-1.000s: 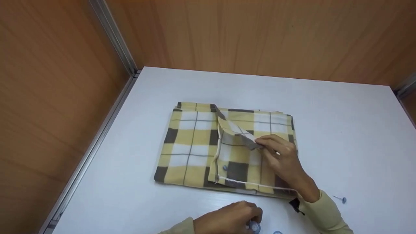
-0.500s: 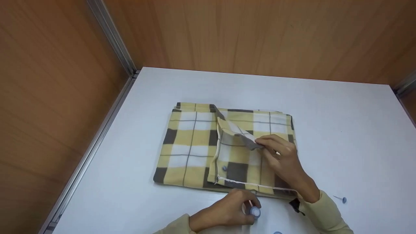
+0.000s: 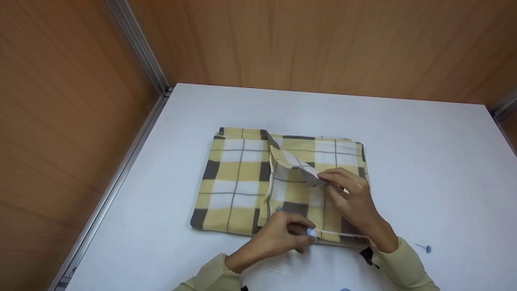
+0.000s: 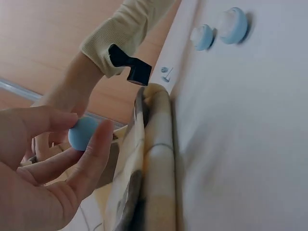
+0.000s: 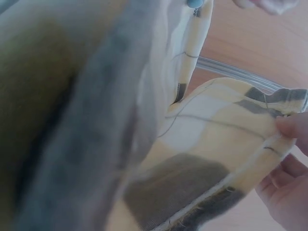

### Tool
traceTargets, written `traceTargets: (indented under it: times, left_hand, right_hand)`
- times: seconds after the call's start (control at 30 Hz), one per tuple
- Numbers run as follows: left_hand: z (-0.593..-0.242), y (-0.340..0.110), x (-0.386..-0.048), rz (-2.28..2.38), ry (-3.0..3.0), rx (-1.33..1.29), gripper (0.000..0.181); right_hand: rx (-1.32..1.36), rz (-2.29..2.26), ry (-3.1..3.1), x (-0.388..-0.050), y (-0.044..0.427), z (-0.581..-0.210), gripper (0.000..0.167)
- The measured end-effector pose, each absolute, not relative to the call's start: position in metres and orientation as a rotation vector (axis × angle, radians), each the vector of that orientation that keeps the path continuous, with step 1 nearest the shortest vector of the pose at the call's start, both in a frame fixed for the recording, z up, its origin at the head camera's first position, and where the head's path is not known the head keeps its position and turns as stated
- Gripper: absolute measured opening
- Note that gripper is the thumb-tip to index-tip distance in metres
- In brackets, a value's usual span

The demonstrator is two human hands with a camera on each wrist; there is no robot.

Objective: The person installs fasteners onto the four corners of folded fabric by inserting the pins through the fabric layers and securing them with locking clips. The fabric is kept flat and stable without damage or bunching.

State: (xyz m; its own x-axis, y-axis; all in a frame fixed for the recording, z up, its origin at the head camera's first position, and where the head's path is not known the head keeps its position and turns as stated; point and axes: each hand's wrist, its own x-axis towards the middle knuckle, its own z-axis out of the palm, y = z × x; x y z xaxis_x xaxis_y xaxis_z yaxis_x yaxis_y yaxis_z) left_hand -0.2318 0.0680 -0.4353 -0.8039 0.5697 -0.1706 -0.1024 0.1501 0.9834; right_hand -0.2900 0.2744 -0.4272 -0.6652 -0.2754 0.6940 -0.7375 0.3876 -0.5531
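Observation:
A folded yellow, white and dark-grey plaid cloth (image 3: 226, 182) lies on the white table, its upper layer opened at the right. My right hand (image 3: 351, 198) pinches the corner of the lifted flap (image 5: 207, 125) between thumb and fingers. Over the cloth's near edge, my left hand (image 3: 278, 234) holds a small light-blue round cap (image 4: 83, 134) between thumb and fingertips. A blue pin head (image 3: 278, 209) shows on the inner layer of the cloth, just beyond my left hand, which partly covers that area.
A blue-headed pin (image 3: 428, 248) lies on the table to the right, its thin shaft pointing left. In the left wrist view, two blue-and-white round caps (image 4: 233, 26) rest on the table (image 4: 250, 134). Wood panels (image 3: 323, 48) stand behind and to the left.
My left hand has come up from the table's near side to the cloth's lower edge, carrying the blue cap. My right hand keeps its grip on the flap, nearly still.

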Motion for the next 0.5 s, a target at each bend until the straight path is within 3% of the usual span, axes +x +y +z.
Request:
traceTargets:
  times: [0.5]
  left_hand:
    - [-0.434,0.065,-0.263,2.215,1.743,0.286,0.029]
  right_hand:
    - [0.797,1.262,-2.172,-0.288,0.276,-0.429,0.027]
